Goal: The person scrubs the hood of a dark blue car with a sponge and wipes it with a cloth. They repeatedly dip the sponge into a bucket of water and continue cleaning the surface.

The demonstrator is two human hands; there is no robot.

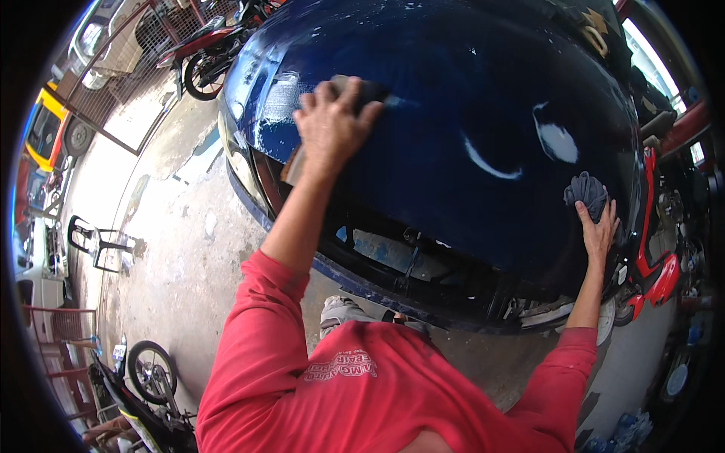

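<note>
I am looking down from the head camera, fisheye bending the edges, facing forward over the blue car hood, sitting close above my red-sleeved arms.

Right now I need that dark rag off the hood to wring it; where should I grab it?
Pinch the bunched top of the rag from above: it lies crumpled on the blue hood, with the right hand resting against its lower edge.

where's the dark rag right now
In the head view the dark rag sits on the right side of the blue car hood, bunched under the right hand fingertips, near a white patch.
</note>
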